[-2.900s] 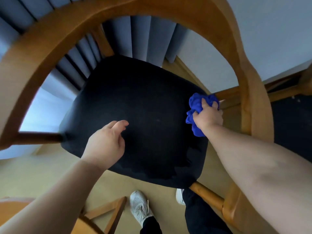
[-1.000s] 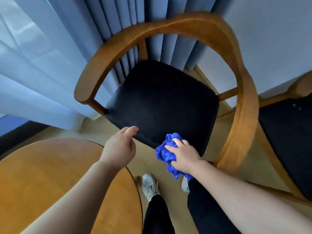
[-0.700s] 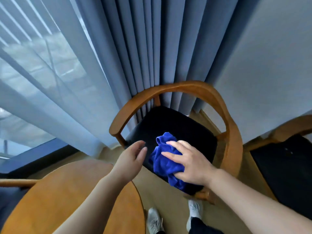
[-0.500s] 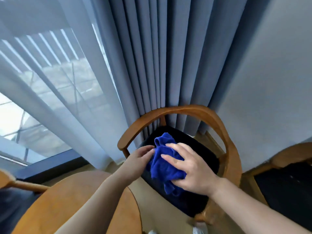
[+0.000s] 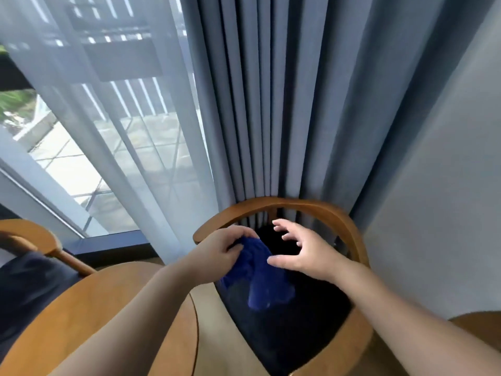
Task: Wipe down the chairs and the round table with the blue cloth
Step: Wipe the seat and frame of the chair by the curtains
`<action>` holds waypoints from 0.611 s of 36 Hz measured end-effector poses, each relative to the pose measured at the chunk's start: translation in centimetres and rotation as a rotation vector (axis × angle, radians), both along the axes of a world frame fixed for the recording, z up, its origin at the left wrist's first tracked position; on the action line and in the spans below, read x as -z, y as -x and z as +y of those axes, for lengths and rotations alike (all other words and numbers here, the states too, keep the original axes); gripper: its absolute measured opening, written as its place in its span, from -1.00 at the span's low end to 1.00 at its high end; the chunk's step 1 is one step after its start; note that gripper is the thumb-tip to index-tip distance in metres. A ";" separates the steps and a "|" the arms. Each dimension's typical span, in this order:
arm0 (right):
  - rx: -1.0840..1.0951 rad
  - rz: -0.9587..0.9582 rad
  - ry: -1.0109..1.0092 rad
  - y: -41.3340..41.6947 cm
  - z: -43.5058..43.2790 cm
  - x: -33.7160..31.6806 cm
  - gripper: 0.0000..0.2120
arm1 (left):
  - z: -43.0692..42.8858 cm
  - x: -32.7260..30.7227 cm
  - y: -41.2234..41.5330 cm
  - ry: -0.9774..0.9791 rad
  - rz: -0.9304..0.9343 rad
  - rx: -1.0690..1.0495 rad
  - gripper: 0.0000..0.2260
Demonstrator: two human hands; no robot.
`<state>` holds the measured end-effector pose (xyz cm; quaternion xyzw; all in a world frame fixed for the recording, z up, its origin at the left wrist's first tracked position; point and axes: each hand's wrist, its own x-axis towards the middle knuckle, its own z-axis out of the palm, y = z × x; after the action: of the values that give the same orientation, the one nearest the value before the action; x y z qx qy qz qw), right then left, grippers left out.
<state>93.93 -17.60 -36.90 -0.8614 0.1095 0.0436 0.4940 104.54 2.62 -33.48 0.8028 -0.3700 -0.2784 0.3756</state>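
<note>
The blue cloth (image 5: 257,278) is in the lower middle of the frame. It hangs down in a loose bunch over the black seat (image 5: 311,335) of the chair (image 5: 349,240). The left hand (image 5: 219,251) holds it at the top, with its fingers (image 5: 240,241) curled round the bunched part, so the rest can drop and open out. The right hand (image 5: 303,256) is right of the cloth and holds nothing. Its fingers are spread wide and a little bent over the dark seat. Its thumb is just beside the cloth, and I cannot tell if it touches. It looks like this hand is letting the left hand have the cloth, or getting ready to shake it flat. The chair's round wooden back rail (image 5: 311,206) curves behind both hands, up against the grey curtain (image 5: 271,104) and the wall (image 5: 447,199), so the person has to reach in from the front. The round table (image 5: 95,308) is at the lower left, near the left arm. I think that is why the left hand has the cloth: the table is on its side and easy to reach. A second chair (image 5: 29,236) peeks in at the left edge, by the thin white curtain (image 5: 122,145). The cloth is not on the table yet, so I think the table has not been wiped.
</note>
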 end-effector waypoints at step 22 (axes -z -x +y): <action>-0.219 0.139 -0.549 -2.2 1.0 -3.2 -0.70 | -2.2 -4.5 -1.5 -0.057 -0.385 -0.163 -0.80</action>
<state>96.16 -16.56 -33.67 -0.6973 0.0337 0.1832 0.6922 106.04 0.40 -28.95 0.8788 -0.3609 -0.0989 0.2962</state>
